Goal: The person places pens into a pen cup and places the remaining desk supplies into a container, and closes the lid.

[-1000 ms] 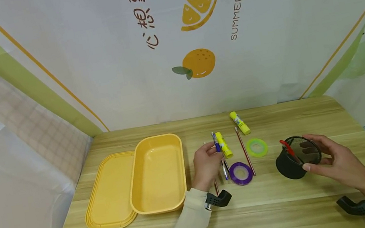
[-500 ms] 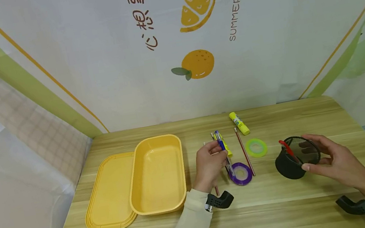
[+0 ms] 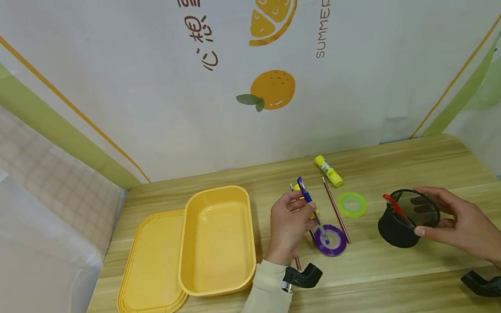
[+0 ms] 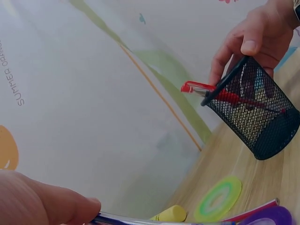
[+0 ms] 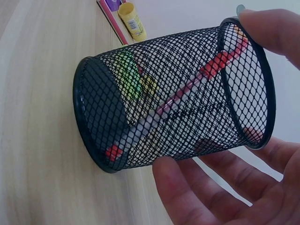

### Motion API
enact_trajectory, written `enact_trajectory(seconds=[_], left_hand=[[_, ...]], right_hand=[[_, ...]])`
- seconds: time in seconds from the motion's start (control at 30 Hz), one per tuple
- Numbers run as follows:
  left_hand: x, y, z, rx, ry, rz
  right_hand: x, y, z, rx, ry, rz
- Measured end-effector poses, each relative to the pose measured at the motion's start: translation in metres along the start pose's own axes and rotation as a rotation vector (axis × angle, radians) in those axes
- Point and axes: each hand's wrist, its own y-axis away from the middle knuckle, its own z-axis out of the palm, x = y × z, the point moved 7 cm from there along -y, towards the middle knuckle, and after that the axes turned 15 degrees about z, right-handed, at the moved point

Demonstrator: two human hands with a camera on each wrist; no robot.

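Observation:
My left hand pinches a blue gel pen between thumb and fingers, its lower end over a roll of purple tape. In the left wrist view only the thumb side and part of the pen show. My right hand grips a black mesh pen holder by its rim, tilted with its mouth up. Inside it leans a red gel pen, seen through the mesh in the right wrist view. Beside the left hand, a yellow glue stick is mostly hidden behind the fingers and blue pen.
A yellow tub stands at the left, next to its flat lid. Toward the back lies a second glue stick. A red pencil and a roll of green tape lie between the hands, and further pencils near the left hand.
The left hand has lifted the blue pen from beside the pencils and shifted it slightly right, over the purple tape. The right hand and pen holder have stayed nearly still.

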Motion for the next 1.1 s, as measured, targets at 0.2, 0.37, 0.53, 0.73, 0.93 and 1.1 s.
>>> enact_trajectory(seconds=[0.2, 0.37, 0.53, 0.73, 0.93, 1.1], left_hand=[[0.003, 0.000, 0.005, 0.002, 0.039, -0.002], [0.008, 0.000, 0.009, -0.001, 0.053, 0.009], [0.016, 0.001, 0.014, -0.023, 0.057, 0.012], [0.021, 0.001, 0.021, -0.048, 0.056, 0.015], [0.029, 0.001, 0.031, -0.081, 0.080, 0.031], [0.040, 0.004, 0.042, -0.112, 0.119, 0.042]], right_hand=[[0.001, 0.000, 0.000, 0.006, 0.003, 0.005], [0.002, 0.000, 0.000, 0.005, 0.003, 0.006], [0.001, 0.000, 0.000, 0.007, 0.005, 0.002], [0.000, 0.000, 0.000, 0.007, 0.003, 0.004], [0.000, 0.000, 0.000, 0.005, 0.003, 0.006], [-0.001, 0.000, 0.000, 0.006, -0.001, 0.007]])
